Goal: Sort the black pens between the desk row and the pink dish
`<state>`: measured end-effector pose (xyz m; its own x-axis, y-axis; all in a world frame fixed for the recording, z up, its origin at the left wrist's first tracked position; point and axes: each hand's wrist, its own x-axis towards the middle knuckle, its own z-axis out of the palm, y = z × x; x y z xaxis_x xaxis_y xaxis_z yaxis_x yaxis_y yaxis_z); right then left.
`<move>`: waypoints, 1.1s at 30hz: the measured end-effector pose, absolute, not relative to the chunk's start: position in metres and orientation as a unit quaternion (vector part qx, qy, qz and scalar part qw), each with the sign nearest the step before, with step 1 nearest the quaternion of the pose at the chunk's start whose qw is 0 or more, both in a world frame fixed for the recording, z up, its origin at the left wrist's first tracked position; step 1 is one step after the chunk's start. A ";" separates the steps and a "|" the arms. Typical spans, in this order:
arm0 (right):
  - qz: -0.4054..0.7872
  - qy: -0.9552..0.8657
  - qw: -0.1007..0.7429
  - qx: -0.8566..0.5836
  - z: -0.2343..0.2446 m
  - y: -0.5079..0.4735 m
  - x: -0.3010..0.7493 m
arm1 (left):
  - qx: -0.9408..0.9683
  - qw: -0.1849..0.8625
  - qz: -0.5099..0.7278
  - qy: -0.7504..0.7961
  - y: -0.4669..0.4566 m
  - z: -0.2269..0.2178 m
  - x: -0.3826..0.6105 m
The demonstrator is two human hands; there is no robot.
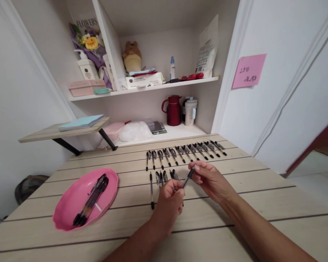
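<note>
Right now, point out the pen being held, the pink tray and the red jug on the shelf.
pen (pixel 188 177): head view, the exposed middle of its barrel.
pink tray (pixel 68 202): head view, bare part of its floor.
red jug (pixel 174 112): head view, middle of its body.

A pink sticky note (pixel 248 71) with handwriting is stuck to the white wall at the right. On the upper shelf (pixel 207 79) a plush bear (pixel 132 56), a small blue-capped bottle (pixel 172 68) and a white pouch (pixel 207 47) are set; farther left, a wrapped flower bouquet (pixel 89 38) is stood behind a white pump bottle (pixel 86 67). Below, a dark red thermos jug (pixel 173 110) is placed just beside a lidded speckled cup (pixel 190 111). A light blue notebook (pixel 80 122) is laid on a small raised wooden board (pixel 38 134).
</note>
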<state>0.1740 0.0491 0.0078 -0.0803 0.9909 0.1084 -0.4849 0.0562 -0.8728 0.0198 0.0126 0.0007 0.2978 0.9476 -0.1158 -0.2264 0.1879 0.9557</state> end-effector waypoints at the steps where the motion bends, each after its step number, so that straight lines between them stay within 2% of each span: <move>1: 0.607 -0.406 0.604 -0.319 0.007 0.049 0.174 | 0.457 0.664 0.442 0.393 0.013 0.000 0.020; 17: 0.645 -0.416 0.572 -0.290 0.008 0.048 0.174 | 0.462 0.659 0.446 0.391 0.013 0.001 0.019; 33: 0.633 -0.395 0.594 -0.300 0.006 0.047 0.171 | 0.467 0.658 0.440 0.393 0.015 -0.002 0.018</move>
